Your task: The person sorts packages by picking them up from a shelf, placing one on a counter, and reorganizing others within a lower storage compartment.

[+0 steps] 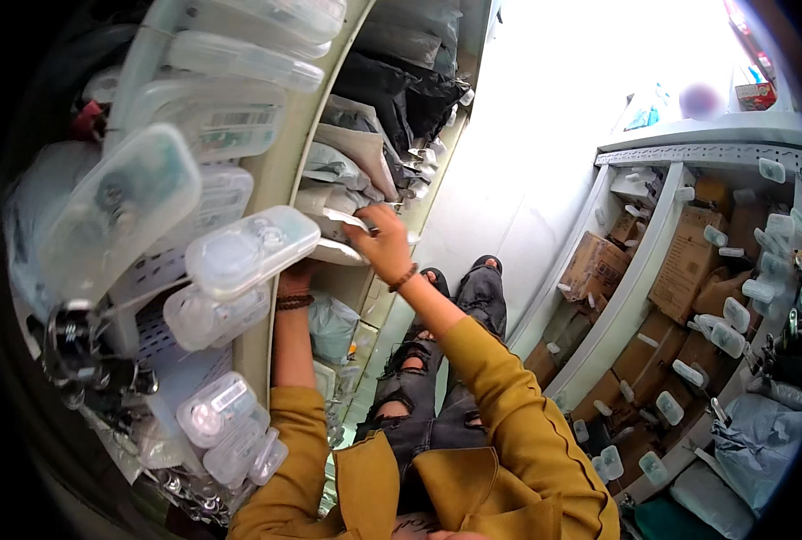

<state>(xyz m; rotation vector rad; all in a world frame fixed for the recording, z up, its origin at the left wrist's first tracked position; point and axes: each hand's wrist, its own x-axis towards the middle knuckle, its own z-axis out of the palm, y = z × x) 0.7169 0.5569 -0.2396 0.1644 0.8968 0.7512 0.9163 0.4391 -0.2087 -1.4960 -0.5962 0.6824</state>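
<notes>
My right hand [382,244] is at a shelf on my left, with its fingers around the front edge of a white plastic mailing bag [337,226]. Another flat white packet [335,252] lies just below it, its edge near my fingers. My left hand [298,271] reaches up into the same shelf beneath these packets. The shelf's side and a hanging clear plastic case [252,251] hide most of its fingers, so its grip cannot be seen. Stacked above are grey and white bags [337,165] and black plastic bags [394,91].
Clear plastic cases hang thickly along the shelf side [256,351] at my left. Below the packets sits a pale plastic-wrapped bundle [331,327]. Across the white floor [509,189], a right-hand rack holds cardboard boxes [688,263] behind more hanging cases [728,337].
</notes>
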